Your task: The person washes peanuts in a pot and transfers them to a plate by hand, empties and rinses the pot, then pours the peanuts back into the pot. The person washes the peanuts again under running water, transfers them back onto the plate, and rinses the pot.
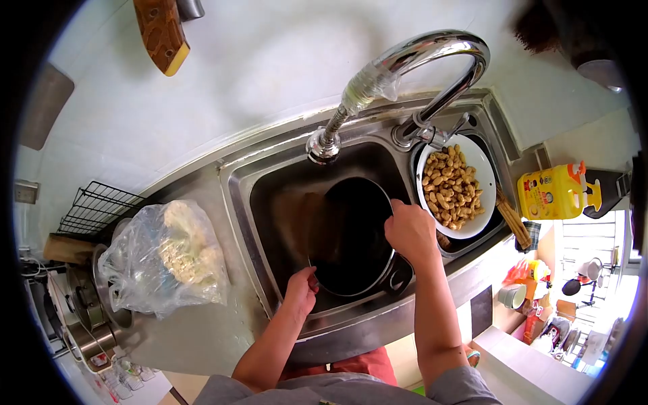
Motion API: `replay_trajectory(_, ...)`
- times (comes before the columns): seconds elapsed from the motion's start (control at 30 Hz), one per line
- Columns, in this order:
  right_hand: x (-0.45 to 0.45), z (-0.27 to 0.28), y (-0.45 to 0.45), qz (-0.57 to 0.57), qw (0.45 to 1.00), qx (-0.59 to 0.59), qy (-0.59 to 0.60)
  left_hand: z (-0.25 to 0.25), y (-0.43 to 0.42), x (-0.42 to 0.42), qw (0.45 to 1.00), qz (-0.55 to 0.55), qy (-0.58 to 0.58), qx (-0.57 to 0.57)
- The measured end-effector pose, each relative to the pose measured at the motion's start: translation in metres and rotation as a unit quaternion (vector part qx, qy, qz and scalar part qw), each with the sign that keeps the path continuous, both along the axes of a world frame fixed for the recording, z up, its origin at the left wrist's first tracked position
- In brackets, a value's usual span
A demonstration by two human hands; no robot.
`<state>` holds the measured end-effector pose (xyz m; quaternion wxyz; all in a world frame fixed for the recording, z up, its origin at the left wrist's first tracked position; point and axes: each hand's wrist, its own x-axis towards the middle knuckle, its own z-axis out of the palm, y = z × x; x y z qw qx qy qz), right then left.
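A dark pot (354,250) with a thin bright rim is held tilted in the larger sink basin (270,196). My right hand (410,229) grips its right rim, above a black loop handle (398,277). At the lower left of the pot, my left hand (300,289) is closed on its edge; the exact grip point is partly hidden by the fingers. A brownish blur beside the pot looks like liquid coming over its left side. Above the basin hangs the faucet's spray head (323,146).
A white bowl of peanuts (484,175) sits over the smaller basin at right. A yellow jug (550,192) stands beyond it. Left on the counter lies a clear plastic bag (142,270) with a pale vegetable inside. The chrome faucet (466,47) arches over the sink.
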<state>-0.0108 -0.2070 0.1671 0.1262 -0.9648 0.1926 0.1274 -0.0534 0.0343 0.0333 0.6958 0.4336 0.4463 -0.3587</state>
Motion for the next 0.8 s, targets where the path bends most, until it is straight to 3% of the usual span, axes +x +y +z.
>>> replay_trajectory(0.2, 0.012, 0.008, 0.013, -0.003, 1.000, -0.017, -0.018, -0.017, 0.005, 0.002, 0.999, -0.006, -0.031, -0.024)
replay_trajectory(0.5, 0.016, 0.033, 0.025, 0.019, 0.997, -0.074, 0.006, -0.025, -0.008, -0.003, 0.998, -0.042, 0.010, -0.043)
replay_trajectory(0.57, 0.018, 0.039, 0.034, 0.021, 0.997, -0.074, 0.006, -0.030, 0.001, -0.001, 0.998, -0.040, -0.030, -0.039)
replay_trajectory(0.8, 0.015, 0.051, 0.040, 0.027, 0.995, -0.097, -0.005, -0.015, -0.015, -0.003, 0.998, -0.048, -0.019, -0.025)
